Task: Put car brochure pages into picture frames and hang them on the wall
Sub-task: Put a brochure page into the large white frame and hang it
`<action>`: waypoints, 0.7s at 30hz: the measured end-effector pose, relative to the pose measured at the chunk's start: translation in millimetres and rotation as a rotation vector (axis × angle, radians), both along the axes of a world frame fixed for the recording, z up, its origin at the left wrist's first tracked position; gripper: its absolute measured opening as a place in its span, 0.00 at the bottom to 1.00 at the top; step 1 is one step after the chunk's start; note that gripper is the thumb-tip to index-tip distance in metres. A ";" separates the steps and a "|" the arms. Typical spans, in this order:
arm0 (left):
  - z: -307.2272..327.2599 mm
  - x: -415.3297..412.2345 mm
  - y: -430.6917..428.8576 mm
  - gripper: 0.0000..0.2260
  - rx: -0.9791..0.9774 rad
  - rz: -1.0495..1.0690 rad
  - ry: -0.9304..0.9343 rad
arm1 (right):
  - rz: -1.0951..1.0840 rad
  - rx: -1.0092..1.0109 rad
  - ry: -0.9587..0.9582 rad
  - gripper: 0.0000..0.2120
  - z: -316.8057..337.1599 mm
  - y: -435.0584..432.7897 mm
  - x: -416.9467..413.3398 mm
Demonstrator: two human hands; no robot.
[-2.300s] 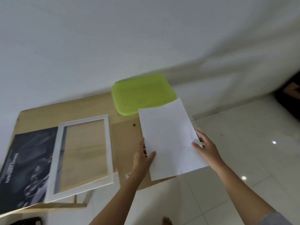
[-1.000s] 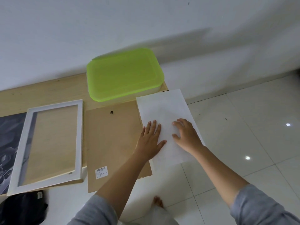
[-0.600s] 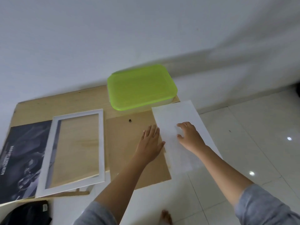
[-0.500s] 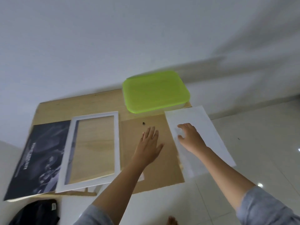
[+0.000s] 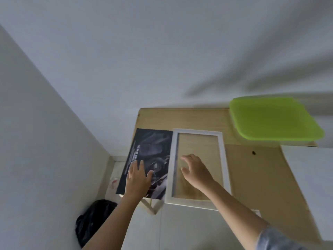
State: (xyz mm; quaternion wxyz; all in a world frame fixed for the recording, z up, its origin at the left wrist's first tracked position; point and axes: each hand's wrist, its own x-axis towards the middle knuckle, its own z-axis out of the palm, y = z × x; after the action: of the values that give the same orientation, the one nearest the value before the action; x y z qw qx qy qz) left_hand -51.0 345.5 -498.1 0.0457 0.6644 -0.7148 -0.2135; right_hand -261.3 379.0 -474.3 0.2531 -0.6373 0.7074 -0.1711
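Now, step: fetching a page to frame.
Table: holds everything.
Backing board: bare, right of frame.
Frame: empty, beside brochure.
Brochure: at table's left edge.
Left hand: fingers flat on brochure, gripping nothing.
Right hand: spread loosely above frame, empty.
Next: probably pinch an edge and lift the page.

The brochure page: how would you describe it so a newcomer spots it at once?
On the wooden table against the wall, look to its left end. The brochure page lies flat there, left of the white frame, under the left hand. It is the only dark, printed sheet.
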 end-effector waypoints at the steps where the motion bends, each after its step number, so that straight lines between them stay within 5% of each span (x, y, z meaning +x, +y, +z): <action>1: -4.7 14.6 1.4 0.28 0.012 0.035 -0.003 | 0.012 0.003 0.016 0.19 -6.3 -1.1 13.8; 9: -33.1 73.2 6.9 0.41 0.186 0.110 0.221 | -0.022 -0.024 0.265 0.21 -36.0 -0.4 83.6; 21: -32.7 91.5 16.4 0.41 0.148 0.224 0.404 | -0.088 0.004 0.199 0.24 -34.7 -1.1 73.7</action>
State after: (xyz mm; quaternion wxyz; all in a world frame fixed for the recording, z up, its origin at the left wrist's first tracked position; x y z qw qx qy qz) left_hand 40.5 361.9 -530.8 0.1624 0.6850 -0.5954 -0.3871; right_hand -187.6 377.9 -509.1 0.1751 -0.6190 0.7568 -0.1163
